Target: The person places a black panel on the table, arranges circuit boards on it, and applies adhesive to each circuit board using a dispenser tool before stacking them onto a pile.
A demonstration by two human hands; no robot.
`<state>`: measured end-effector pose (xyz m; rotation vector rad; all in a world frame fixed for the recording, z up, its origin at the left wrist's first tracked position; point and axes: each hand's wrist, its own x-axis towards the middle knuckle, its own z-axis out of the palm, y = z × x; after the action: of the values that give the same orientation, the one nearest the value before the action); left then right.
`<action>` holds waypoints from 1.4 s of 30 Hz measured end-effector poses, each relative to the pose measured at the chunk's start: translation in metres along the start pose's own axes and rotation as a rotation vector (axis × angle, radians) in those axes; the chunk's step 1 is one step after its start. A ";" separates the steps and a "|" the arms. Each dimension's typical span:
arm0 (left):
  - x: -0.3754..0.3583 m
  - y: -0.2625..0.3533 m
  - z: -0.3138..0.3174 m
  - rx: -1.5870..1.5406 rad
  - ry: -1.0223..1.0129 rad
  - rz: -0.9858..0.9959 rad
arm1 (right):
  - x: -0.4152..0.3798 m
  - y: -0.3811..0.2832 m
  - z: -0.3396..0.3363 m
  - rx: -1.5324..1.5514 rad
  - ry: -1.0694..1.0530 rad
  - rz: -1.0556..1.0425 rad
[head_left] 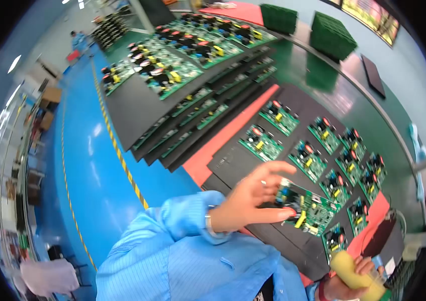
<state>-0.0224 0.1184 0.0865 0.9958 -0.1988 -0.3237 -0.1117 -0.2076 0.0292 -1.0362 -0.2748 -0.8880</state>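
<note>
My left hand (253, 200) is over the near stack, its thumb and curled fingers at the left end of a green circuit board (318, 213). The forefinger stretches out above it. This board looks larger and nearer than the others and carries black, blue and yellow parts. Down at the lower right, my right hand (346, 288) is wrapped round a yellow rounded object (346, 266) with a clear, greenish lower end; its kind does not show. Several similar boards (308, 160) lie in loose rows on a black sheet (238, 155) beyond my left hand.
Stacked black trays (132, 120) full of boards stand at upper left, beside a red strip (233, 135). Green crates (330, 35) sit at the back by a rail. A blue floor (87, 165) with yellow-black lines runs left; a distant person (78, 42) stands there.
</note>
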 end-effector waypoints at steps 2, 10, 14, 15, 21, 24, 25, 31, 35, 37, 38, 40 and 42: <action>-0.021 0.035 -0.036 0.266 0.016 0.366 | 0.000 0.003 0.038 -0.063 0.117 -0.051; -0.093 0.197 -0.178 0.599 0.848 0.704 | -0.001 0.015 0.052 -0.227 0.093 0.008; -0.089 0.203 -0.257 0.791 1.070 0.454 | 0.000 0.016 0.052 -0.129 -0.006 0.060; -0.084 0.198 -0.262 0.807 1.069 0.483 | -0.001 0.017 0.048 -0.099 -0.020 0.076; -0.079 0.193 -0.291 1.866 1.292 0.565 | -0.006 0.018 0.043 -0.048 0.035 0.136; -0.074 0.206 -0.308 1.673 1.165 0.597 | -0.008 0.019 0.038 -0.032 0.046 0.176; -0.072 0.209 -0.313 1.670 1.158 0.607 | -0.009 0.020 0.036 -0.019 0.036 0.189; -0.067 0.215 -0.327 1.782 1.210 0.625 | -0.006 0.020 0.041 -0.029 -0.016 0.156; -0.064 0.201 -0.258 2.095 1.324 0.973 | -0.009 0.017 0.042 -0.171 0.124 0.188; -0.062 0.165 -0.157 1.793 1.280 1.091 | -0.005 0.020 0.032 -0.232 0.082 0.114; -0.057 0.129 -0.140 1.580 1.147 1.185 | -0.005 0.019 0.030 -0.246 0.043 0.114; -0.033 0.084 -0.109 1.517 0.772 1.071 | -0.004 0.019 0.032 -0.249 0.009 0.104; 0.008 0.046 -0.093 1.443 0.393 0.694 | -0.005 0.019 0.034 -0.251 -0.009 0.105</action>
<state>0.0220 0.2119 0.0762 2.2690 -0.4140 0.7931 -0.0935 -0.1724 0.0319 -1.2754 -0.1170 -0.8367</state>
